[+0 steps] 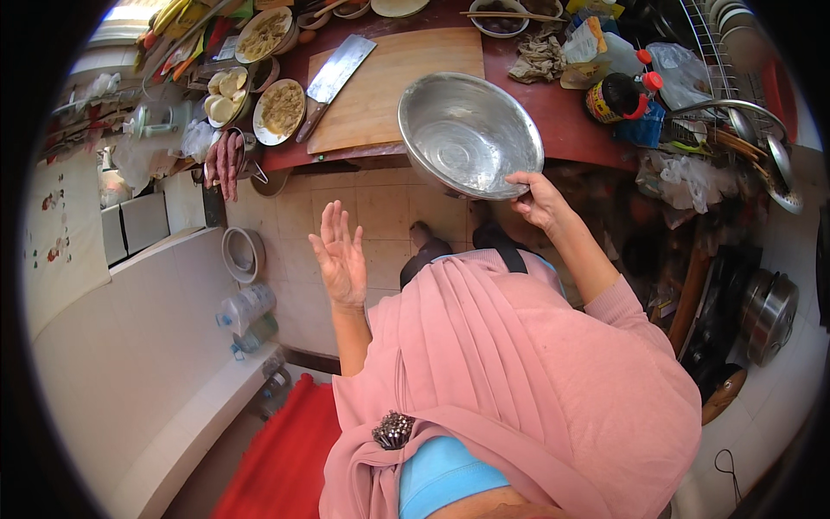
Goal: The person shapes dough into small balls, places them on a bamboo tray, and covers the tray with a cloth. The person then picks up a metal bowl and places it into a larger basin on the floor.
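My right hand (537,201) grips the near rim of a large stainless steel bowl (463,136), thumb over the edge. The bowl is tilted, with whitish smears inside, and overlaps the front right part of a wooden board (415,78). My left hand (340,253) is raised over the floor with fingers apart, palm showing, holding nothing. On the board's left edge lies a cleaver (340,68), its wooden handle towards me. Left of it stands a plate of minced food (279,111).
Bowls of food (264,34), sliced pale pieces (225,96) and sausages (225,162) crowd the left. Right are a crumpled cloth (537,57), a dark sauce bottle (613,97) and a wire rack (710,52). A basin (244,254) and large plastic bottles (249,306) are on the floor.
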A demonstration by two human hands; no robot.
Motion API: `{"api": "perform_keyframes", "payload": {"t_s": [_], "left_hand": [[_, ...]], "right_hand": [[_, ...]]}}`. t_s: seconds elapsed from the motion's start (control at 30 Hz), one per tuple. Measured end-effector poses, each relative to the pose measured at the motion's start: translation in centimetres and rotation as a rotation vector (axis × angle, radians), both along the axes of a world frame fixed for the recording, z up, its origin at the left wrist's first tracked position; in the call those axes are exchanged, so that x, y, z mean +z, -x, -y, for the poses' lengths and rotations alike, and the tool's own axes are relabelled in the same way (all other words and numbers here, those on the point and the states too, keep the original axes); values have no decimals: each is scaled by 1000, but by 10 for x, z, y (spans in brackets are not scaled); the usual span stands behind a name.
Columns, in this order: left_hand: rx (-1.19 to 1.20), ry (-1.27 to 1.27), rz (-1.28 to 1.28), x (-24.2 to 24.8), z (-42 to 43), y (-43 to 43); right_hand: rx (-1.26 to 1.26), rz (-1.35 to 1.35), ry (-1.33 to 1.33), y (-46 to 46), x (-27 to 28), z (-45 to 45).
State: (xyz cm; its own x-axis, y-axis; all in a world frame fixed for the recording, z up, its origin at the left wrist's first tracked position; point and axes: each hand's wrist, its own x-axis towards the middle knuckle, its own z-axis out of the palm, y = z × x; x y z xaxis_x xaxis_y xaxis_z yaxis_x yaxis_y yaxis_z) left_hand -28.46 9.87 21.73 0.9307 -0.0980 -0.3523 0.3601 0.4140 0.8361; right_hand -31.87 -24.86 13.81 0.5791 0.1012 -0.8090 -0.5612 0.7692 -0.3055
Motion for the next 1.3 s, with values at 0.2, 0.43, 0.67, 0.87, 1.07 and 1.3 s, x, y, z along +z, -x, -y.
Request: {"api": "perform_keyframes", "payload": {"t_s": [0.2,0.43,0.67,0.87,1.07,1.3], "left_hand": [[26,8,2,-2,-7,8],[31,3,-2,-4,-10,15],[33,33,-2,-6,-13,20],[47,76,-21,-7,-13,22],[18,62,-17,-11,-13,23],[20,34,-44,-13,-8,20]], "right_hand": [[12,0,-9,-1,-6,0],[18,16,6,0,2,-4],[20,91,64,3,7,-11],[41,125,112,6,6,-13],[56,141,140,7,8,-14],[18,228,186,8,4,-11]]}}
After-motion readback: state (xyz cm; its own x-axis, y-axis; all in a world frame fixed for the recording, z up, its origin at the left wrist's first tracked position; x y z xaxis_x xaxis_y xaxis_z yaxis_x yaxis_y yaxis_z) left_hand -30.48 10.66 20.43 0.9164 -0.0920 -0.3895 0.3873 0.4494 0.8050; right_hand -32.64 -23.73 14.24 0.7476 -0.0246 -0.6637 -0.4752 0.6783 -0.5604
